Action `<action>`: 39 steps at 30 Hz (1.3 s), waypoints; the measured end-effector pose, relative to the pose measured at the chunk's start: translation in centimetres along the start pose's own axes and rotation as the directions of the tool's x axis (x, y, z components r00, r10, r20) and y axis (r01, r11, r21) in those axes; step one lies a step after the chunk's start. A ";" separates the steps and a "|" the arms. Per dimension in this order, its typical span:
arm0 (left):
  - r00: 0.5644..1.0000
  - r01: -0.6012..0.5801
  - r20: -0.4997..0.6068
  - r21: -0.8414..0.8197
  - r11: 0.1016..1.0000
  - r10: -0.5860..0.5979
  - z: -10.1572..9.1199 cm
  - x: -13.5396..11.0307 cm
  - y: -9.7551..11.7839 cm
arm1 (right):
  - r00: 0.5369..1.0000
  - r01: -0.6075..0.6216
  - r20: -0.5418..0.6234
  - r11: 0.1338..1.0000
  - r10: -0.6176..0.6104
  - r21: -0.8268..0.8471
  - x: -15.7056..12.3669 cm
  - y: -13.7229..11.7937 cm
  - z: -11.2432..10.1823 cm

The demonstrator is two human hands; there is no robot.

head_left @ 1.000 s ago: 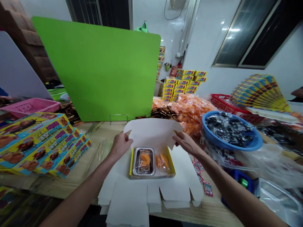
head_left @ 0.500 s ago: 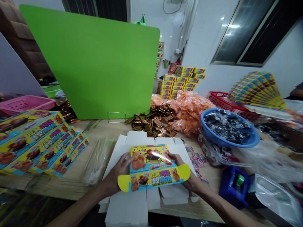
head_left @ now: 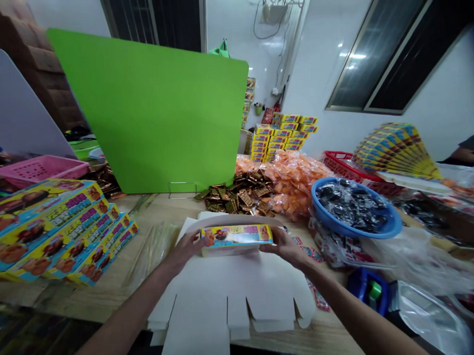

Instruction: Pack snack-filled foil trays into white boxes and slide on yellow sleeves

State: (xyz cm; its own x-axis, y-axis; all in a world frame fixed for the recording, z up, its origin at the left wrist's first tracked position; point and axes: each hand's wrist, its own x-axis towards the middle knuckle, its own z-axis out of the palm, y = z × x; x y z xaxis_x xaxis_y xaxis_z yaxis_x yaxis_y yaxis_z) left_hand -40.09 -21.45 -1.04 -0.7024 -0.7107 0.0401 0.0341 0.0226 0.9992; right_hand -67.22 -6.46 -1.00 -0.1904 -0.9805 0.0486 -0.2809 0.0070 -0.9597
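Both hands grip a yellow printed cardboard box (head_left: 236,238), my left hand (head_left: 185,250) on its left end and my right hand (head_left: 283,247) on its right end. Only its narrow printed side faces me, and a curved white flap (head_left: 233,221) rises behind it. The box's contents are hidden. Under my hands lies a stack of white die-cut carton blanks (head_left: 226,302) on the wooden table (head_left: 120,300).
Finished printed boxes (head_left: 56,228) are piled at left. Gold wrapped sweets (head_left: 237,195) and orange packets (head_left: 295,183) lie ahead, beside a blue basin of black packets (head_left: 355,209). A blue tape dispenser (head_left: 367,292) stands at right. A co-worker's arm (head_left: 465,155) shows at far right.
The box has turned from showing its broad printed face to showing its narrow printed side. It has also moved up the white stack, away from me, with the curved white flap now standing behind it.
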 end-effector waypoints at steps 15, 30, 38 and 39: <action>0.995 -0.007 -0.097 -0.254 0.967 -0.019 1.3 3.5 -2.0 | 0.992 0.108 0.103 0.897 -0.071 -0.428 3.8 -6.9 -5.4; 0.992 0.001 -0.118 -0.285 0.958 -0.036 1.0 3.2 -1.8 | 0.962 0.216 0.273 0.541 0.026 -0.813 5.1 -7.9 -1.4; 0.952 -0.235 0.018 0.680 0.694 0.304 -3.7 4.5 5.9 | 0.953 0.234 0.303 0.576 0.025 -0.784 5.3 -7.6 -1.6; 0.958 -0.258 0.111 0.740 0.621 0.265 -3.9 4.8 6.8 | 0.954 0.231 0.300 0.580 0.024 -0.781 5.2 -7.5 -1.7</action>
State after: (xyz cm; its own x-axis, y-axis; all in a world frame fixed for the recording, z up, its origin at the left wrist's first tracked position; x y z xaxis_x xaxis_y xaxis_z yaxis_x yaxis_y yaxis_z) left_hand -40.46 -27.45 5.90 -0.7425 -0.5966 0.3046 -0.3242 0.7179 0.6161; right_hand -67.67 -11.34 6.90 0.0936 -0.9939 -0.0592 -0.9417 -0.0690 -0.3293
